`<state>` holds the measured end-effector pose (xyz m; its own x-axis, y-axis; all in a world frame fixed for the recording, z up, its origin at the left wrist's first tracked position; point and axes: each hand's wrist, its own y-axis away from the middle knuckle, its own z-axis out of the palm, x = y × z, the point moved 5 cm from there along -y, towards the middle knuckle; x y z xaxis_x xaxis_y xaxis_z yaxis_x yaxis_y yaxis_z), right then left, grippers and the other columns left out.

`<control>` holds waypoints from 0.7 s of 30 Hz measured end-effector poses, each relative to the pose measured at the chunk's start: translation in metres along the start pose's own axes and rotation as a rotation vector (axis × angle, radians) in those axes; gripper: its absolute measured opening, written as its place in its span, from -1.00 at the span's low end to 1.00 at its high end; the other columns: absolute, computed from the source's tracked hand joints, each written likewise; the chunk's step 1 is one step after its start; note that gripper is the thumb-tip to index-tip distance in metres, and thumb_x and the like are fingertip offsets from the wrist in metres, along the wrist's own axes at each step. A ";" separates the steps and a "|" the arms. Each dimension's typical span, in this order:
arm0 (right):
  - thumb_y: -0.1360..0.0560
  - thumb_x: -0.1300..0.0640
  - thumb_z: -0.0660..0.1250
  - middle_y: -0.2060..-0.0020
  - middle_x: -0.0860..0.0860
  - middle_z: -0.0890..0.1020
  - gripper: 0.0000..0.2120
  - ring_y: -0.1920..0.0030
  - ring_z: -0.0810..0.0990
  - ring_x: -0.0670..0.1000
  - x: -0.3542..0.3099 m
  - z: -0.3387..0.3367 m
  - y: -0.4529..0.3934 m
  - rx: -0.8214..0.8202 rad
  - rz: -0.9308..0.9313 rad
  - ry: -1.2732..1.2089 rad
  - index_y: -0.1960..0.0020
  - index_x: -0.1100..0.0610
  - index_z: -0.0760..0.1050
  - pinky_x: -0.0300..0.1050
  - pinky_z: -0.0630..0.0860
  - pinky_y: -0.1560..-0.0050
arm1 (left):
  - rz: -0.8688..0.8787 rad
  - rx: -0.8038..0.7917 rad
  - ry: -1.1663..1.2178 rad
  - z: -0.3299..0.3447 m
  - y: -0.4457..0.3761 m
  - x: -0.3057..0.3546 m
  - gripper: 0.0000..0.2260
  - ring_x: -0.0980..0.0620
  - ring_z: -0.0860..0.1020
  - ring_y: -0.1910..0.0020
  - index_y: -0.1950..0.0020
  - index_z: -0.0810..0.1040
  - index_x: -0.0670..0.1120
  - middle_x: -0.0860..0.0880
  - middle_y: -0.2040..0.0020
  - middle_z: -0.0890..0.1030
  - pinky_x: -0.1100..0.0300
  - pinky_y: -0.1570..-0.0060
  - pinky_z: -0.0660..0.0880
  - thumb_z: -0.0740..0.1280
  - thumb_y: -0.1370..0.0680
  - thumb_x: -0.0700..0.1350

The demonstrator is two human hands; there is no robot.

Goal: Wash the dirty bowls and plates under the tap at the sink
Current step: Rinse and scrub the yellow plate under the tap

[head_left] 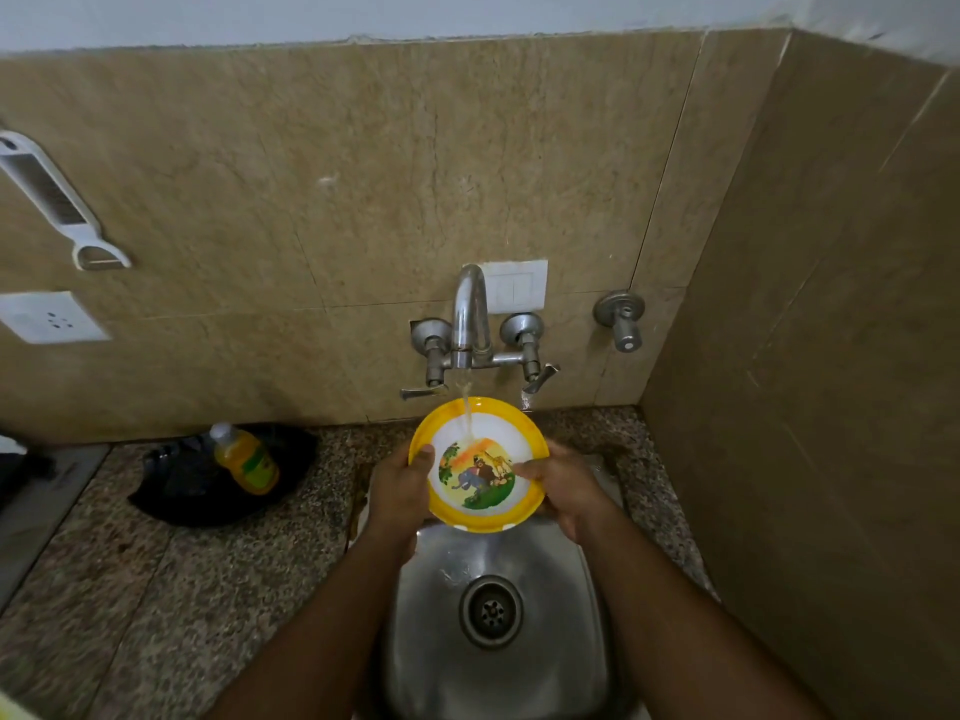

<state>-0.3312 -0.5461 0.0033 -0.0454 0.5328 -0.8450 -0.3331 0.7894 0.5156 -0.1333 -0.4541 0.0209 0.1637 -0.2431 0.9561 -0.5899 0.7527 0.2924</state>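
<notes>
**Bowl under running tap: rinse in progress, completion not confirmed**

Bowl (479,465), yellow-rimmed with a cartoon animal print, was held above the far end of the steel sink (498,662), tilted toward the camera. Water from the tap (470,314) fell onto its upper inner face. The left hand (400,485) gripped the left rim, thumb over the edge. The right hand (558,485) held the right rim, fingers laid across the inside. No food residue was discernible on the inner surface, though glare limited the check. A soap bottle (248,462) lay on a dark cloth (176,491) on the counter (130,589), left of the sink. No other bowls or plates were visible, so the remaining workload could not be judged.
</notes>
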 end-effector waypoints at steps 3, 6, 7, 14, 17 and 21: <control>-0.39 0.31 0.45 -0.02 0.09 0.74 -0.68 0.01 0.71 0.17 -0.018 -0.004 -0.003 0.154 -0.104 0.087 -0.08 0.03 0.67 0.24 0.65 -0.12 | 0.076 0.011 -0.033 0.001 0.006 0.012 -0.81 -0.20 0.70 0.03 0.02 0.67 -0.01 -0.08 0.09 0.74 -0.12 0.02 0.65 0.29 -0.68 -0.18; -0.46 0.36 0.39 -0.11 -0.10 0.59 -0.50 -0.11 0.58 0.05 -0.065 -0.005 0.003 0.238 -0.239 0.007 -0.31 -0.04 0.54 0.13 0.59 -0.19 | 0.096 -0.025 -0.037 0.002 0.008 0.014 -0.81 -0.21 0.71 0.02 0.00 0.69 -0.02 -0.13 0.07 0.75 -0.15 -0.01 0.65 0.29 -0.69 -0.17; -0.48 0.35 0.37 -0.12 -0.10 0.56 -0.45 -0.14 0.55 0.04 -0.081 -0.004 0.005 0.226 -0.268 0.021 -0.41 0.00 0.47 0.15 0.57 -0.25 | 0.097 -0.031 -0.037 0.001 0.008 0.014 -0.81 -0.23 0.71 0.02 -0.01 0.69 -0.03 -0.15 0.06 0.75 -0.19 -0.03 0.65 0.29 -0.69 -0.16; -0.42 0.12 0.22 -0.12 0.08 0.60 -0.37 -0.07 0.61 0.20 -0.127 0.027 0.032 0.208 -0.453 0.669 -0.51 0.04 0.37 0.17 0.61 -0.07 | 0.125 -0.061 -0.089 0.004 0.011 0.014 -0.83 -0.11 0.71 -0.04 -0.14 0.71 -0.02 -0.05 -0.02 0.75 -0.22 -0.10 0.64 0.32 -0.68 -0.12; -0.47 0.16 0.26 -0.33 0.18 0.54 -0.13 -0.20 0.58 0.22 -0.111 0.034 0.039 0.196 -0.495 0.820 -0.68 0.08 -0.09 0.07 0.56 -0.19 | 0.124 -0.071 -0.072 0.008 0.014 0.015 -0.82 -0.11 0.71 -0.07 -0.18 0.70 -0.03 -0.05 -0.05 0.74 -0.16 -0.10 0.65 0.32 -0.67 -0.15; -0.54 0.26 0.29 -0.62 0.10 0.23 -0.02 -0.46 0.42 0.17 -0.097 0.021 0.034 0.277 -0.486 0.615 -0.65 0.08 -0.37 -0.08 0.38 -0.38 | 0.123 -0.062 -0.061 0.005 0.015 0.015 -0.82 -0.09 0.71 -0.04 -0.16 0.70 -0.01 -0.04 -0.03 0.75 -0.15 -0.09 0.66 0.32 -0.67 -0.16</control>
<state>-0.3186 -0.5652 0.1059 -0.4898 -0.0855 -0.8676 -0.2081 0.9779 0.0212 -0.1436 -0.4501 0.0397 0.0434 -0.1820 0.9823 -0.5526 0.8148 0.1754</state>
